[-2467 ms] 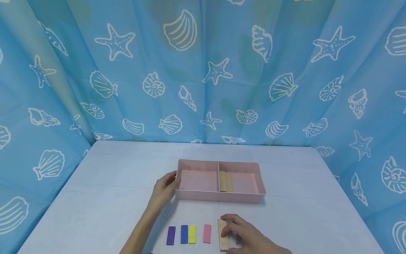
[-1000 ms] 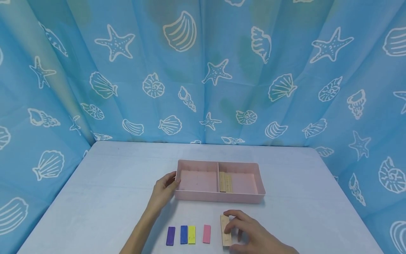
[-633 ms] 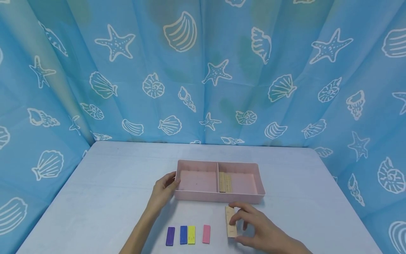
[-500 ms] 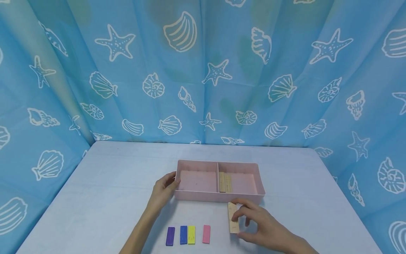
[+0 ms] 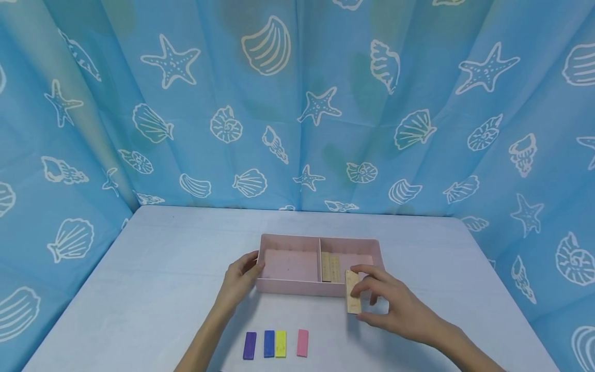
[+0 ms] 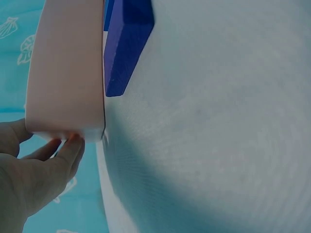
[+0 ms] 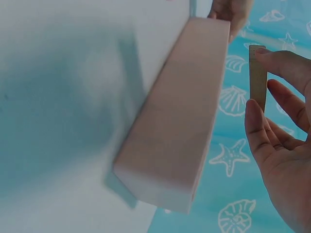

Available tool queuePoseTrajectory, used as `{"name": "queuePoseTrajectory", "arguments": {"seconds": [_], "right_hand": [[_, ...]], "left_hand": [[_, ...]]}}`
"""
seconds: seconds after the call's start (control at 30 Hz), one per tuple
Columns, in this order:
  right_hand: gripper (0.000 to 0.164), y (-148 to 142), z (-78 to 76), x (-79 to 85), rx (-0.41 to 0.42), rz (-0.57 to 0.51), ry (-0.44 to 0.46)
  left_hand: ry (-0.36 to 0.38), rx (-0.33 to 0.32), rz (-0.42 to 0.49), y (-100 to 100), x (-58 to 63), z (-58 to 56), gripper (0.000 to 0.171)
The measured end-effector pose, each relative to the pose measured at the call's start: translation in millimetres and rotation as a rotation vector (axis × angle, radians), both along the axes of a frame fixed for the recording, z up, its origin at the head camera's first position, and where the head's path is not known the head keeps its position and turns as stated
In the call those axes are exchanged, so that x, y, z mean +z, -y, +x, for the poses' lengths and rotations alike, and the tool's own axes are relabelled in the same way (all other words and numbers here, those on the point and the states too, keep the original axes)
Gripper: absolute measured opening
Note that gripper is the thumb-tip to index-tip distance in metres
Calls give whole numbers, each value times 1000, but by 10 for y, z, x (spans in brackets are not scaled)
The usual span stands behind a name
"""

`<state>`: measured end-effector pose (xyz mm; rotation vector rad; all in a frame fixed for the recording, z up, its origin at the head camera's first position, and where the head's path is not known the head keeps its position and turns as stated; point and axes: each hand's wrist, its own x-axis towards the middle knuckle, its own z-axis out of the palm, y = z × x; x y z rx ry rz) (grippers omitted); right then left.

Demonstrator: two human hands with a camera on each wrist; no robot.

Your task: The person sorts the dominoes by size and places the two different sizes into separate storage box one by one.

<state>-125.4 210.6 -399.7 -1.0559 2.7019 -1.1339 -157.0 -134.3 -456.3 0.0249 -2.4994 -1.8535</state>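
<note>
carried forward and up since the earlier frames: a wooden block [image 5: 352,299], pinched between thumb and fingers of a person's right hand [image 5: 392,306]. nearest, a purple block [image 5: 249,345], blue block [image 5: 269,343], yellow block [image 5: 281,343] and pink block [image 5: 302,342] lie on the white worktop [image 5: 176,253]. behind them, the wooden block hovers above rim height by the right compartment [image 5: 355,261] of a pink box [image 5: 297,287]; the left hand [image 5: 243,276] grips its left end. wooden pieces [image 5: 331,267] rest beside the divider [image 5: 319,258]. farther back hangs a shell-print curtain [image 5: 288,111].
</note>
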Motion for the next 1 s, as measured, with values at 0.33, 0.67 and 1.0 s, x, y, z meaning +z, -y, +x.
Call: {"name": "queuePoseTrajectory", "arguments": {"seconds": [0.33, 0.67, 1.0], "right_hand": [[40, -27, -215, 70, -16, 34, -31], [33, 25, -340, 27, -62, 34, -8], [34, 56, -511, -49, -41, 6, -28]], "left_hand": [[10, 9, 2, -3, 3, 3, 47], [9, 6, 0, -3, 7, -12, 49], [10, 6, 1, -1, 0, -11, 48]]}}
